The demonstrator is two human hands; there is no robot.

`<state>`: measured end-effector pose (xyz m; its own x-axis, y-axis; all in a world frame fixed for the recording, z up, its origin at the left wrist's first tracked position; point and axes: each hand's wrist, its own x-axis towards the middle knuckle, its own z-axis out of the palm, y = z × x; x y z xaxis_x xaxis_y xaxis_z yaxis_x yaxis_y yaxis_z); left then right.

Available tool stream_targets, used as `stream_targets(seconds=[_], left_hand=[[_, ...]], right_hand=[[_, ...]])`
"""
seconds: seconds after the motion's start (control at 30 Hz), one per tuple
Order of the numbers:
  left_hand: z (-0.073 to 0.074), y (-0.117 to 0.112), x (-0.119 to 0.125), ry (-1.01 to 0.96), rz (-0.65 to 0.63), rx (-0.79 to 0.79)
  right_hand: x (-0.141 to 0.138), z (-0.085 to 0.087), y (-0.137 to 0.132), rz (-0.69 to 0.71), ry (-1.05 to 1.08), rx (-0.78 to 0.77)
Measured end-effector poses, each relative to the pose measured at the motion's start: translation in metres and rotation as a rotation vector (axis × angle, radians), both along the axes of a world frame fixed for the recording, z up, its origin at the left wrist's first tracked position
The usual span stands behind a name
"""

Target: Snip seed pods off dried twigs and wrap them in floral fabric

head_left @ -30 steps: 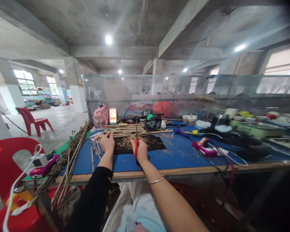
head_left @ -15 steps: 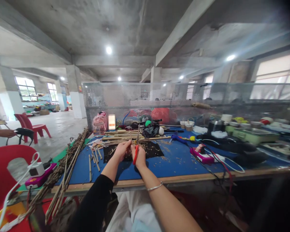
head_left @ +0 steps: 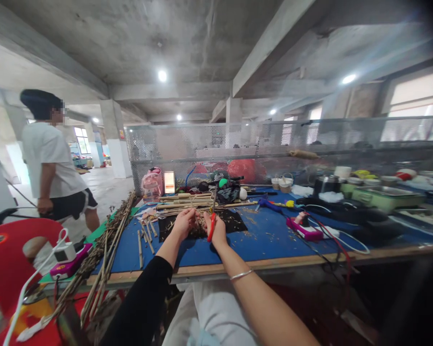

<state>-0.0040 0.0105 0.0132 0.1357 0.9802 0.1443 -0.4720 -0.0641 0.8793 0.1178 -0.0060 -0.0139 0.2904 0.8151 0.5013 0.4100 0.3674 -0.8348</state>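
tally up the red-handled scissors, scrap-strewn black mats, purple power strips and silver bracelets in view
Red-handled scissors, in the right hand: 1
Black mat: 1
Purple power strips: 2
Silver bracelet: 1
Total: 5

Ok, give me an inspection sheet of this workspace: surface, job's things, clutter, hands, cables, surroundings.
Surface: blue tabletop, lightly littered.
Job's things: red-handled metal scissors; brown plant scraps on black rectangular sheet.
Clutter: short beige stick pieces, brown dried stalks, pink translucent backpack.
Hands: right hand holds the scissors; left hand is close beside, contents unclear.
Cables: white cable by purple power strip, left; red cord over the tabletop's edge, right.
Surroundings: perforated grey metal screen behind; red plastic chair and person in white shirt, left.
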Motion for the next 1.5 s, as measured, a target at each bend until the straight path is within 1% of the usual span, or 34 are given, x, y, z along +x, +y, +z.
stream_targets(seconds=[0.13, 0.23, 0.3, 0.37, 0.43, 0.53, 0.6, 0.73, 0.83, 0.93, 1.0, 1.23, 1.43, 1.5], left_hand=[[0.0, -0.001, 0.008, -0.021, 0.001, -0.036], [0.001, 0.005, 0.017, -0.066, 0.042, -0.073], [0.002, 0.01, 0.023, -0.089, 0.065, -0.091], [0.001, 0.013, 0.028, -0.092, 0.061, -0.093], [-0.002, 0.013, 0.031, -0.081, 0.035, -0.081], [-0.006, 0.007, 0.032, -0.069, -0.005, -0.043], [-0.008, 0.003, 0.03, -0.066, -0.008, -0.021], [-0.013, 0.0, 0.024, -0.05, 0.034, -0.011], [-0.016, 0.002, 0.022, 0.015, 0.07, 0.022], [-0.018, 0.001, 0.023, 0.083, 0.078, 0.058], [-0.018, -0.002, 0.024, 0.104, 0.073, 0.062], [-0.016, -0.017, 0.028, 0.202, -0.005, 0.11], [-0.019, -0.014, 0.028, 0.28, -0.007, 0.209], [-0.021, -0.013, 0.028, 0.289, -0.006, 0.216]], right_hand=[[0.027, 0.012, 0.004, 0.009, -0.116, 0.016], [0.045, 0.023, 0.019, 0.004, -0.186, 0.011], [0.05, 0.026, 0.03, 0.001, -0.217, 0.004], [0.05, 0.026, 0.037, 0.002, -0.231, 0.0], [0.048, 0.021, 0.038, 0.018, -0.235, -0.006], [0.048, 0.015, 0.029, 0.056, -0.237, -0.012], [0.05, 0.014, 0.02, 0.05, -0.257, -0.031], [0.05, 0.015, 0.007, -0.024, -0.432, -0.142], [0.044, 0.013, 0.002, -0.026, -0.578, -0.115], [0.039, 0.009, -0.001, 0.014, -0.641, -0.069], [0.037, 0.007, -0.001, 0.022, -0.644, -0.054], [0.042, 0.007, 0.002, -0.046, -0.59, -0.041], [0.043, 0.007, 0.004, -0.064, -0.586, -0.034], [0.043, 0.008, 0.002, -0.059, -0.588, -0.041]])
